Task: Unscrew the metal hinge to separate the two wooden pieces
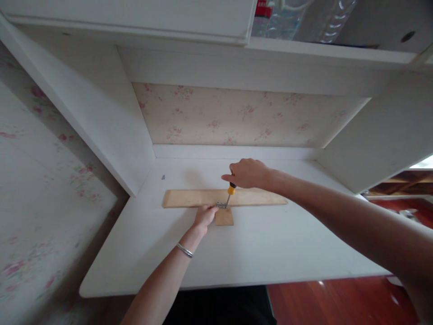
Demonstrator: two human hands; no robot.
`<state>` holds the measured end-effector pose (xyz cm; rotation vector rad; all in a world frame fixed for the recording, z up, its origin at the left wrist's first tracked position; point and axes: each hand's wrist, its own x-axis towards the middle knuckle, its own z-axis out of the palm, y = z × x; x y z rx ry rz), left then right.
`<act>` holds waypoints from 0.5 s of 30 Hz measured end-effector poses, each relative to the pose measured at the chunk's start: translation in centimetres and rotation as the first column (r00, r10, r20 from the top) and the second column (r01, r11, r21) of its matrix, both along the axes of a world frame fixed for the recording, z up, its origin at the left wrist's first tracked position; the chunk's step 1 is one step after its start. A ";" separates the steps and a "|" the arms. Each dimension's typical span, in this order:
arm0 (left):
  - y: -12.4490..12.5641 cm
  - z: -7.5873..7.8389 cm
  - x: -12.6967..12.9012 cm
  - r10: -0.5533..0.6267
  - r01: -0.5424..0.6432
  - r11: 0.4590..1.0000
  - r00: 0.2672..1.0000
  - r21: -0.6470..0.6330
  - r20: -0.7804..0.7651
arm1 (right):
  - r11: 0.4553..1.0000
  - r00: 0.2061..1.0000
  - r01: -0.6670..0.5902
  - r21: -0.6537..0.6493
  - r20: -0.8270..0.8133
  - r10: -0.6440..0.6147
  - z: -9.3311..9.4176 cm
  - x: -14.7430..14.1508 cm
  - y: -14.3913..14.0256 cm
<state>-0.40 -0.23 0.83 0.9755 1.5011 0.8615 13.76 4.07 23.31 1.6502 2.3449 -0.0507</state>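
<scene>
While the right hand (248,174) is closed over the top of a screwdriver (230,191) with a yellow-and-black handle, the tool is held nearly upright, its tip set on a small metal hinge (221,205). The hinge is seen where a long wooden strip (189,198) meets a small wooden block (224,217); both pieces lie flat toward the back edge of the white tabletop (270,248), roughly midway between its left and right edges. The fingers of the right hand are clamped around the handle. The left hand (204,217) is laid just beside the hinge, its fingers pressed down on the joint between strip and block; a bracelet (184,250) is worn on that wrist. A small dark speck, perhaps a loose screw (163,177), is seen near the back left corner.

A slip of the tip out of the screw head is judged the main risk, since the steadying fingers rest so close to it. The unclamped wood could also be shifted by the turning force, so that the hinge is pulled out of line.
</scene>
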 end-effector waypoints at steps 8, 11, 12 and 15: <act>0.1 0.1 -0.1 -0.009 0.009 1.000 1.000 0.005 -0.015 | 0.994 0.994 -0.107 -0.011 -0.038 0.107 -0.4 0.1 1.0; 0.1 0.0 -0.1 -0.012 0.012 1.000 1.000 0.005 -0.017 | 0.980 0.980 -0.197 -0.019 -0.028 0.196 -0.2 0.0 0.9; 0.1 0.0 -0.1 -0.012 0.012 1.000 1.000 0.005 -0.018 | 0.976 0.977 -0.213 -0.051 -0.036 0.212 -0.2 -0.1 0.9; 0.1 -0.1 -0.1 -0.012 0.012 1.000 1.000 0.009 -0.019 | 0.988 0.991 -0.133 -0.082 -0.014 0.132 -0.1 -0.2 0.8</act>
